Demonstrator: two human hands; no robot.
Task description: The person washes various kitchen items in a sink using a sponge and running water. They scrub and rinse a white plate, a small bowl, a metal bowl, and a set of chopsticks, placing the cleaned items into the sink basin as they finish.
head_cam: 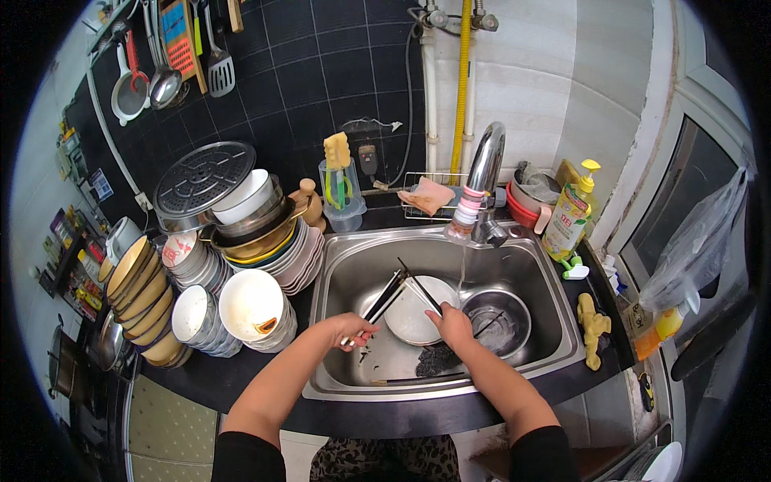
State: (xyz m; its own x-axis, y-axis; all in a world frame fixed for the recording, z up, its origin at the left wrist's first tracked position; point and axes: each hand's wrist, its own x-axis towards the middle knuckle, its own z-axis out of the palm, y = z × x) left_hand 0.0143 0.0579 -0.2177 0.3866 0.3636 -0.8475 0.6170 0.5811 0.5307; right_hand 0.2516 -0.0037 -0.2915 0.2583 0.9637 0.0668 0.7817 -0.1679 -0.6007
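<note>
Over the left part of the steel sink [355, 289], my left hand [354, 331] grips a bundle of black and white chopsticks [385, 299]. My right hand [453, 327] holds a few dark chopsticks [426, 293], whose far tips meet the tips of the bundle. Below both hands a white plate [415, 316] lies on the sink floor. To its right sits a round metal bowl [503, 319] with water in it, and a thin stream falls from the faucet [486, 162] near its edge. A dark mesh scrubber [437, 359] lies under my right wrist, beside a loose chopstick [415, 379].
Stacked bowls [253, 307], tan bowls [144, 301] and plates [307, 259] crowd the counter on the left, topped by a black perforated steamer tray [205, 179]. At the right stand a dish soap bottle [569, 211] and yellow gloves [593, 331]. A pink cloth [427, 196] rests on a wire rack.
</note>
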